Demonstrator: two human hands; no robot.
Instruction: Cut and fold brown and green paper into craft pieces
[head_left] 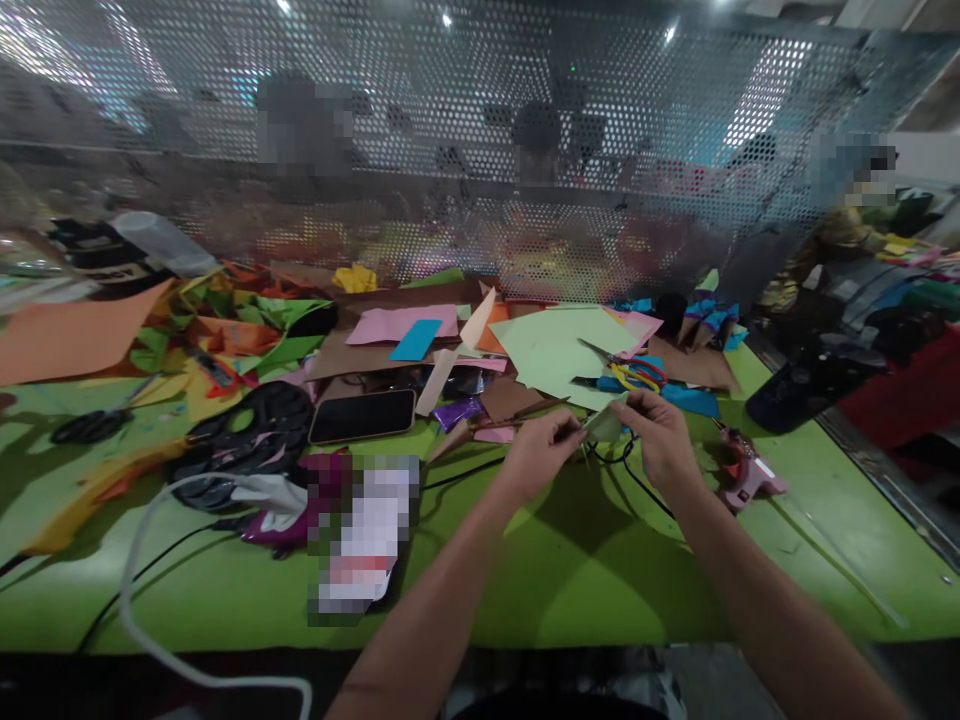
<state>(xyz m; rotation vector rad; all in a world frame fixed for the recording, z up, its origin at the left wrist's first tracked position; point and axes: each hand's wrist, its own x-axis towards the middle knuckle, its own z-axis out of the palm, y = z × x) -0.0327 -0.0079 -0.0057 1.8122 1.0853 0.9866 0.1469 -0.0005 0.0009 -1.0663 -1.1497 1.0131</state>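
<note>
A small piece of pale green paper (609,420) is pinched between my two hands above the green table. My left hand (544,452) grips its left side, fingers closed. On the other side, my right hand (654,432) holds the upper right edge between thumb and fingers. Just behind the hands lie scissors with red and yellow handles (636,374), on and beside a large pale green sheet (559,350). A black cable runs beneath the hands. Part of the small paper is hidden by my fingers.
A pink glue gun (748,472) lies at right, near a dark bottle (806,385). Left are a dark phone (363,416), a second, blurred phone (367,535), a power strip with cables (281,520) and a yellow-handled tool (105,495). Coloured paper scraps line the perforated metal panel (465,120).
</note>
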